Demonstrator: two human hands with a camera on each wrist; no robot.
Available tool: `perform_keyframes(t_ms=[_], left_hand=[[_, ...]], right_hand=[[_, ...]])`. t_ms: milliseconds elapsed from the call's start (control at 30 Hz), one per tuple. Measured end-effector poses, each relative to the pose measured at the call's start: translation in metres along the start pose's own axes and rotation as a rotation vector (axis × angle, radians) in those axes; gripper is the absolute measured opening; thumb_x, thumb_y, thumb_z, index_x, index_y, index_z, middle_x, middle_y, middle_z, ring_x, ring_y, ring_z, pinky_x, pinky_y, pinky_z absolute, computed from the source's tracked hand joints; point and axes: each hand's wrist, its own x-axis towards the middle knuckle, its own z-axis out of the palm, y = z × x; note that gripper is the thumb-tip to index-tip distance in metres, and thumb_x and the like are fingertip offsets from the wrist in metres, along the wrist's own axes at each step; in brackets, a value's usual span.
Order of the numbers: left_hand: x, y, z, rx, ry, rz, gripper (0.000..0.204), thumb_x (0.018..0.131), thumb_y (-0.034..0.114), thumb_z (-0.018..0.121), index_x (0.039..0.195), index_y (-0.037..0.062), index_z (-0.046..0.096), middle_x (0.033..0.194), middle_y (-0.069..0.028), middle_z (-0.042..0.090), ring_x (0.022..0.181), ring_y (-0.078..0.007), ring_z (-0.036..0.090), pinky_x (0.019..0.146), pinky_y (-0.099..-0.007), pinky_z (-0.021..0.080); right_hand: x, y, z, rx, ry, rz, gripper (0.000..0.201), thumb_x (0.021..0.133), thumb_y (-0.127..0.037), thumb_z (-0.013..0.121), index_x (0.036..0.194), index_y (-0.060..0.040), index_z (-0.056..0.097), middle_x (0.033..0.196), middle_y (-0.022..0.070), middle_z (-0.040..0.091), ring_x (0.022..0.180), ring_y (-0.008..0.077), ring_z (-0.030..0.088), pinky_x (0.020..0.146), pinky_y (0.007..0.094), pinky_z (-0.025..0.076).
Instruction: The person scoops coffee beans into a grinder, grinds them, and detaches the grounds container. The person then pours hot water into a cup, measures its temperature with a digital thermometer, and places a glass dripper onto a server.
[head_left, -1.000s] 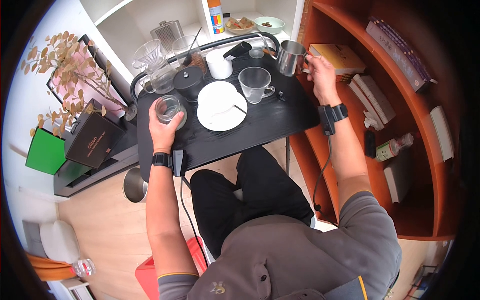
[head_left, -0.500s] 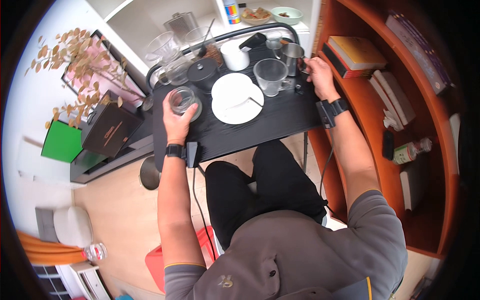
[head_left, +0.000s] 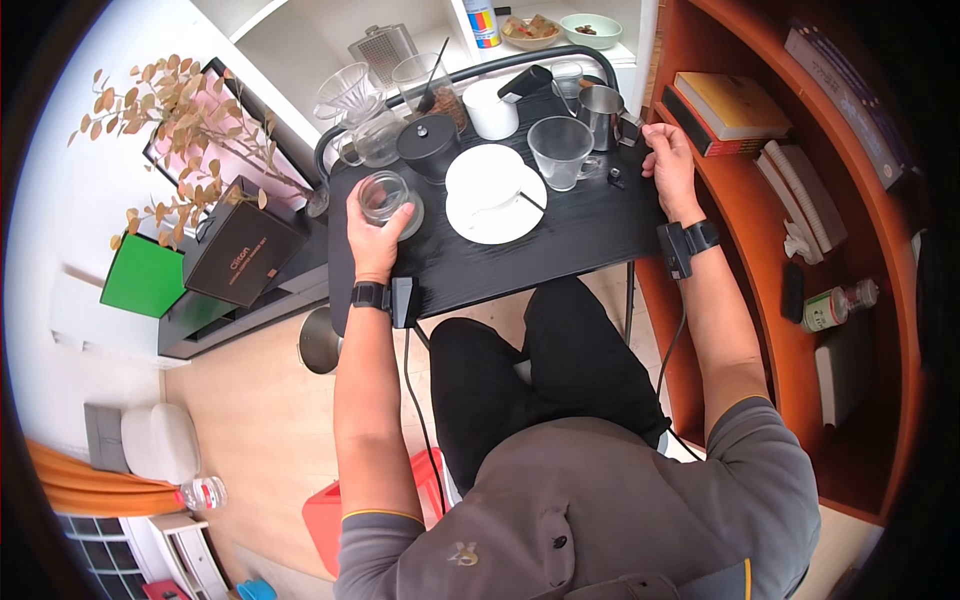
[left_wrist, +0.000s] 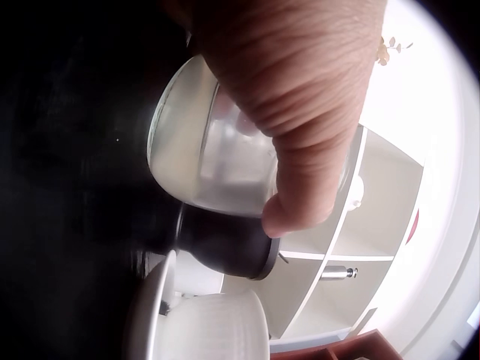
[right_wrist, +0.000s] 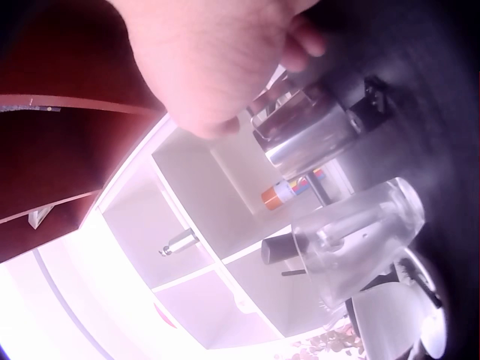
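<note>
At the table's left, my left hand grips a clear glass jar; in the left wrist view its thumb lies against the jar's side. A steel pitcher stands at the back right of the black table, beside a clear glass mug. My right hand is just right of the pitcher's handle, fingers loosely bent with nothing in them. In the right wrist view the hand is next to the pitcher, apart from its handle.
White plates with a dark-tipped utensil lie mid-table. Behind them stand a black lidded canister, a white container, a glass of brown pieces and a glass dripper. A wooden shelf borders the right side.
The pitcher has come left and down onto the table near the glass mug, and my right hand has let go of its handle. My left hand keeps its grip on the jar. The head view has shifted.
</note>
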Motion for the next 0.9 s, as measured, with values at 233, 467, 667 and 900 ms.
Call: perform_keyframes(t_ms=[233, 467, 667, 900], left_hand=[[0.003, -0.015, -0.009, -0.537, 0.185, -0.171, 0.060, 0.086, 0.011, 0.078, 0.138, 0.0048, 0.049, 0.130, -0.0122, 0.058, 0.117, -0.0262, 0.060, 0.099, -0.0413, 0.053], [0.001, 0.014, -0.004, -0.750, 0.365, -0.088, 0.061, 0.087, 0.015, 0.075, 0.139, 0.0070, 0.045, 0.133, -0.0140, 0.056, 0.121, -0.0308, 0.058, 0.098, -0.0478, 0.054], [0.011, 0.049, -0.001, -0.339, 0.444, 0.137, 0.068, 0.082, 0.009, 0.081, 0.140, 0.0012, 0.045, 0.134, -0.0128, 0.054, 0.122, -0.0281, 0.056, 0.109, -0.0411, 0.044], [0.032, 0.094, -0.017, 0.244, 0.030, 0.230, 0.077, 0.075, 0.018, 0.089, 0.138, -0.0012, 0.051, 0.128, -0.0149, 0.062, 0.121, -0.0273, 0.060, 0.104, -0.0391, 0.049]], right_hand=[[-0.006, 0.009, -0.005, 0.048, 0.036, -0.045, 0.024, 0.097, -0.029, 0.069, 0.103, -0.0074, 0.061, 0.080, -0.0022, 0.058, 0.060, 0.0054, 0.053, 0.055, 0.0237, 0.046], [-0.014, 0.000, -0.002, 0.035, 0.028, -0.072, 0.022, 0.097, -0.028, 0.069, 0.101, -0.0077, 0.061, 0.078, -0.0035, 0.057, 0.060, 0.0052, 0.051, 0.055, 0.0234, 0.044], [-0.017, -0.002, -0.003, -0.001, 0.016, -0.063, 0.021, 0.098, -0.030, 0.066, 0.105, -0.0094, 0.063, 0.081, -0.0044, 0.056, 0.063, 0.0043, 0.052, 0.059, 0.0226, 0.045], [-0.014, 0.001, -0.004, 0.000, 0.020, -0.070, 0.021, 0.098, -0.029, 0.066, 0.105, -0.0087, 0.063, 0.081, -0.0042, 0.056, 0.063, 0.0045, 0.052, 0.059, 0.0227, 0.044]])
